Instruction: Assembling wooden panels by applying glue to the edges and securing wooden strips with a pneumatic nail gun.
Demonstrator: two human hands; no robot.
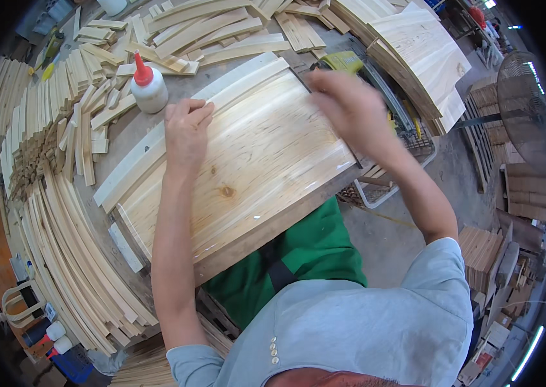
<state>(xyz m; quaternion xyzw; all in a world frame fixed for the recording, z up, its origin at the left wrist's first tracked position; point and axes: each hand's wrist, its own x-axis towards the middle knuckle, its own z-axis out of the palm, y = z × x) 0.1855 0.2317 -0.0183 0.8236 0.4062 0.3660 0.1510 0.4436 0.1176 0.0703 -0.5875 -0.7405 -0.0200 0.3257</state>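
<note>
A pale wooden panel [253, 148] with a knot lies on the workbench before me. Along its far edge runs a narrow wooden strip [241, 90]. My left hand [187, 132] is closed at that strip, its fingers bunched and pressed down over it. Over the panel's right end, my right hand [349, 106] is blurred by motion, so its fingers and anything in them cannot be made out. Small white wet-looking spots dot the panel's near edge. Just beyond my left hand stands a white squeeze bottle [150, 90] with a red nozzle.
Loose wooden strips [215, 32] cover the bench's far side. Long slats [79, 264] are stacked at left. Behind my right hand lies a yellow-green tool [342, 62], near stacked boards [418, 61]. A wire basket [376, 193] and a caged fan [526, 109] are at right.
</note>
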